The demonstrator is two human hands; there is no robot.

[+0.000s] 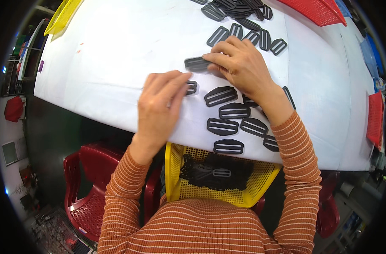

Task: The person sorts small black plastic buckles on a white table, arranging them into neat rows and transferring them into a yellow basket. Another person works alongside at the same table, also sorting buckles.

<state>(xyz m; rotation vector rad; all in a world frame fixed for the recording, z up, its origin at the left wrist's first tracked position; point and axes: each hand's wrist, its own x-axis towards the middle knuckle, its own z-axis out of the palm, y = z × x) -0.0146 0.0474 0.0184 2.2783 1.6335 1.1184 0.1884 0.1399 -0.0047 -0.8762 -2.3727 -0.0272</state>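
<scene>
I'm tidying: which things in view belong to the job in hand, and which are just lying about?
Apparently in use:
black slotted plastic buckles, one in the right hand
nearest yellow perforated plastic basket

Apparently lying about:
red perforated plastic basket, far right
maroon plastic chair, left

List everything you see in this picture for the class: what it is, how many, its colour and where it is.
Table: one, white, beneath the hands
Buckles: many, overlapping, no exact count; black; piled at the far side, scattered nearer, more in the near basket
Near basket: one, yellow, below the table's near edge
Far basket: one, yellow, far left
Red baskets: two, red, far right and right edge
Chairs: at least two, dark red, left and right
Rim clutter: uncountable, mixed colours, too small to name
Sleeves: two, orange-brown, pale stripes
Left hand: one, bare, at a buckle
Right hand: one, bare, gripping a buckle
</scene>
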